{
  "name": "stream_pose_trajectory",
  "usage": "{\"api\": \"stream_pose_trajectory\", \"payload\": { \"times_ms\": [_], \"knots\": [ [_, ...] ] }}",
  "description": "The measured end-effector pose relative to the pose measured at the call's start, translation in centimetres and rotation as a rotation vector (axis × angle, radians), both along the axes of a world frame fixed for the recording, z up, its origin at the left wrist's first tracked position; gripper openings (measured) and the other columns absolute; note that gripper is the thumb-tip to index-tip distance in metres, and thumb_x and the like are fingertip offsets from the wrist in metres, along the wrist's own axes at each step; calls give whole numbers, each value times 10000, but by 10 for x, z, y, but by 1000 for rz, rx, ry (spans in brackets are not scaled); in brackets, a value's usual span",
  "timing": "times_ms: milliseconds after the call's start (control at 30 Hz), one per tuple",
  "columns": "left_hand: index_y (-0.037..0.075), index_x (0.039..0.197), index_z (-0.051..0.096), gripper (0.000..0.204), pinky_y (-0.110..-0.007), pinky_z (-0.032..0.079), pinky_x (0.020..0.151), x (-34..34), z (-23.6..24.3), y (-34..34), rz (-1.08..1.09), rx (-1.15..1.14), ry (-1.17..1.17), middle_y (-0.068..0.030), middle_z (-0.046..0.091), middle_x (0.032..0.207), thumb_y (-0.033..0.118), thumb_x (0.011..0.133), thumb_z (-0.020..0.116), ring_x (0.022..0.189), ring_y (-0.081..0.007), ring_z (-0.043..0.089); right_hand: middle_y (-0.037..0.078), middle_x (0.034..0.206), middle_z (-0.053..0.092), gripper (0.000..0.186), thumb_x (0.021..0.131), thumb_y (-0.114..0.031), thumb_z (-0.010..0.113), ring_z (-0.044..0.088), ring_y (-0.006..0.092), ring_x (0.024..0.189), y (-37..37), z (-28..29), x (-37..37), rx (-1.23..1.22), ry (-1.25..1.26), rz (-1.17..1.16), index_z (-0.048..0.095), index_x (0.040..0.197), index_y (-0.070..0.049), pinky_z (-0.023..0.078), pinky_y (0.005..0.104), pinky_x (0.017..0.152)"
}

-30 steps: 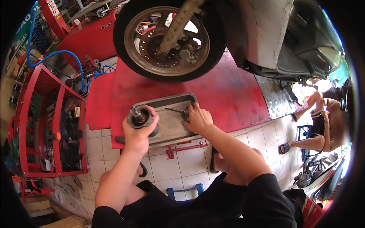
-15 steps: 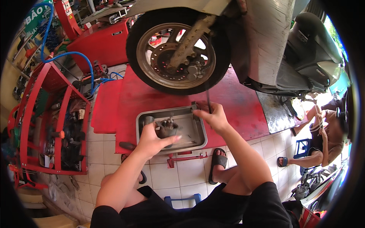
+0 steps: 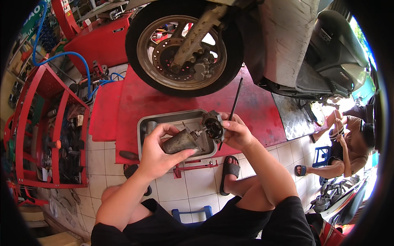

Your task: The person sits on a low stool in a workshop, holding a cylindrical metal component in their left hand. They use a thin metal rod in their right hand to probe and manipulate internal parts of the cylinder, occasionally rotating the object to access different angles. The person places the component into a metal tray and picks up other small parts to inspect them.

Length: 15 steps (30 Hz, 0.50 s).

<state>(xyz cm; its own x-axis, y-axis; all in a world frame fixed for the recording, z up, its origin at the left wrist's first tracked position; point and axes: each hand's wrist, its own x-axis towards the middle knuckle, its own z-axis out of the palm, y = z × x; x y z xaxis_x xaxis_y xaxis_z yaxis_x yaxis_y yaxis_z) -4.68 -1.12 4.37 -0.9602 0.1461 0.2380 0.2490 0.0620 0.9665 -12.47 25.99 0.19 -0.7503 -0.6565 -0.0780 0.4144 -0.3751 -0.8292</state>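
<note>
My left hand (image 3: 162,156) is closed around a worn metal cylinder (image 3: 178,142), tipped on its side with a shaft pointing right. My right hand (image 3: 236,131) grips a dark round housing (image 3: 212,126) with an open, hollow face, held at the tip of that shaft; whether they touch I cannot tell. A long thin black rod (image 3: 236,96) stands slanted from the same hand. Both hands are over a steel tray (image 3: 141,121), which has another grey cylindrical piece (image 3: 151,126) at its left. A dark handle (image 3: 128,155) lies left of the tray.
A scooter's front wheel (image 3: 184,82) is above the red platform (image 3: 258,115). A red tool trolley (image 3: 65,135) and blue hose (image 3: 82,61) are at left. At right a seated person (image 3: 353,147) works beside a blue stool (image 3: 322,153). A red machine (image 3: 94,37) stands behind.
My left hand has tipped the cylinder from upright onto its side. My right hand has risen from the tray's right end, bringing up the housing and the rod, and turned toward the cylinder.
</note>
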Motion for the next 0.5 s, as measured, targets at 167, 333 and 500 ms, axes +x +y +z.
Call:
{"api": "stream_pose_trajectory", "payload": {
  "times_ms": [167,333,500],
  "knots": [
    [-27,1061,576,501,-271,559,786,4,4,5,0,-3,-14,-80,618,1000,112,706,901,910,-119,631,166,1214,652,602,882,-307,669,671,204,1054,-8,1,7,-5,-26,-5,514,1311,86,559,335,903],
    [-26,1047,591,480,-277,567,768,6,3,6,-9,14,-39,-79,649,965,113,705,898,858,-127,661,135,1164,651,577,889,-278,685,627,164,970,-17,10,13,12,-19,-16,515,1318,70,494,306,806],
    [-10,1087,572,530,-277,533,809,7,5,3,-27,-42,-106,-74,623,1020,90,687,906,932,-126,627,70,1055,684,554,899,-234,718,601,59,767,-25,12,16,9,6,-51,519,1327,55,410,199,577]
  ]
}}
